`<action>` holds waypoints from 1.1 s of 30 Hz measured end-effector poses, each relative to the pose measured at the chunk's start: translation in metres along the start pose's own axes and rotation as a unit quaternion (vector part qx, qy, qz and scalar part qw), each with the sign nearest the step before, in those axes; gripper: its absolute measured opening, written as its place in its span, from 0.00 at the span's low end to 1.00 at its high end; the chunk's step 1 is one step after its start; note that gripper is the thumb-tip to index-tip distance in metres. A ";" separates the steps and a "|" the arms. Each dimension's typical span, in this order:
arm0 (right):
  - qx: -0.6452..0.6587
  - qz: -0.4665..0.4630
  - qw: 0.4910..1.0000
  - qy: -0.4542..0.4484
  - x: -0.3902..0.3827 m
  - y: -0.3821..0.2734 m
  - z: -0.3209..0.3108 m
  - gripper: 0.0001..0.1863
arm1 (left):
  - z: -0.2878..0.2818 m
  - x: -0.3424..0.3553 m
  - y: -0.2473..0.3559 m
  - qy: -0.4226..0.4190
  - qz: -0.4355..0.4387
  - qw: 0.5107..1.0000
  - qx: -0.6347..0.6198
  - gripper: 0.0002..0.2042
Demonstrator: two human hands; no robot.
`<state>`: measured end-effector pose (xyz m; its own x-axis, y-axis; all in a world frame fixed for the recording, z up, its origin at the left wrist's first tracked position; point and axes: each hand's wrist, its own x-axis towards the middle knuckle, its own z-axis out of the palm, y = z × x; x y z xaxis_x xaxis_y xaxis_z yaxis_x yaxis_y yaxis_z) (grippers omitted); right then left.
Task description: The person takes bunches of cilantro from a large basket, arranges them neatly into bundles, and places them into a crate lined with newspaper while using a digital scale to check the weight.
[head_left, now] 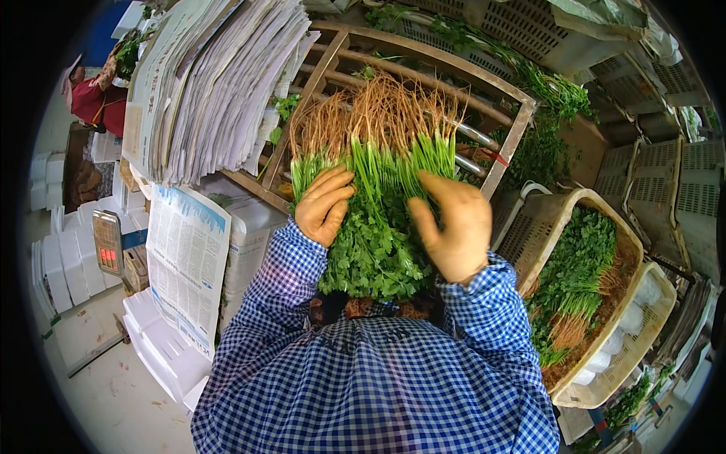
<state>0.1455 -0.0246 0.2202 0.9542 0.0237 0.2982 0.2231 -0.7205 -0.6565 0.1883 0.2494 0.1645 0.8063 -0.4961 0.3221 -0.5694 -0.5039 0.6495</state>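
Both arms come up from the bottom in blue checked sleeves (495, 321), elbows out wide and forearms angled in, so the hands end up on either side of a big spread of leafy greens (382, 219). Those greens are right in front of the person's body, roots pointing away and leaves toward the belly, with the root end over a rusty metal rack (503, 117).

Left hand (324, 208) is at the left edge of the pile, back of the hand up, fingers close together and slanting inward over the pale stems, thumb down by the leaves. It's up against the greens, but I honestly can't tell if it's gripping any or just pressing on them. Right hand (460, 227) is looser — fingers reaching forward and a bit inward, thumb well apart from them, nothing clamped in between. It's over the right side of the stems; can't make out whether the fingertips touch.

Around that: a tall stack of newspapers (219, 91) ahead on the left, a loose printed sheet (185, 261) nearer the left sleeve, and a plastic crate (533, 227) by the right elbow with more rooted greens (571, 272) inside. Far upper left there's another person in a red top (113, 106).
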 end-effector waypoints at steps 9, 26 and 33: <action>0.059 -0.066 0.992 -0.088 -0.006 -0.018 0.035 0.29 | 0.001 -0.002 -0.001 0.016 -0.006 1.000 0.007 0.11; 0.114 0.289 0.950 -0.017 0.004 0.048 0.041 0.19 | 0.000 0.006 0.009 -0.059 -0.013 0.997 0.054 0.19; -0.053 0.201 0.977 -0.046 0.017 0.022 0.059 0.17 | 0.020 0.047 0.046 -0.277 -0.006 0.931 0.238 0.25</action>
<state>0.1785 0.0014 0.1701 0.9755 -0.2169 -0.0363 -0.1907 -0.7523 -0.6306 0.1967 0.1890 0.1950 0.6820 -0.7102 -0.1746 -0.6731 -0.7030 0.2297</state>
